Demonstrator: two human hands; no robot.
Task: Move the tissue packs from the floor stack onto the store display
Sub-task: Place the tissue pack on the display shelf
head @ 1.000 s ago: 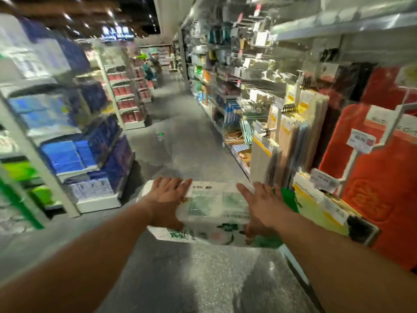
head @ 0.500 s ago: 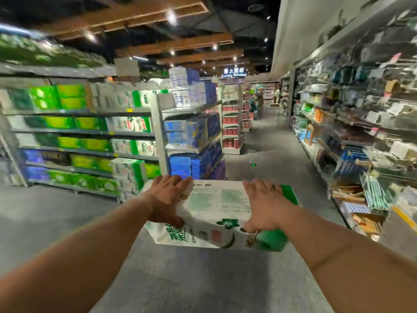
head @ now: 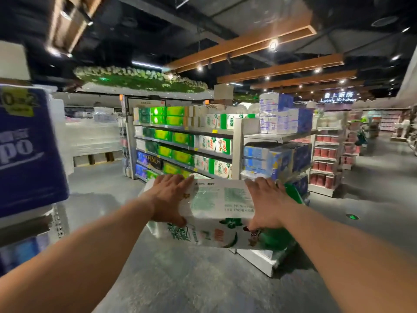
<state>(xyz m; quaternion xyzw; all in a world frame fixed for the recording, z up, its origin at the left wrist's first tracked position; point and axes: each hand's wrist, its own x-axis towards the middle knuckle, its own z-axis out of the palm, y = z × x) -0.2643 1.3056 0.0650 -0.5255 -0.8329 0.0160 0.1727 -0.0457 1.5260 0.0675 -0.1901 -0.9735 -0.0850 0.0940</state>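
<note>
Mid-aisle, my left hand (head: 169, 198) and right hand (head: 267, 201) clamp the tissue pack (head: 220, 214) ends, fingers curled over; soft, light, slick wrap.

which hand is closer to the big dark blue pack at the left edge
Left. The left hand grips the tissue pack on the side facing the blue pack; the right hand grips its far side.
</note>
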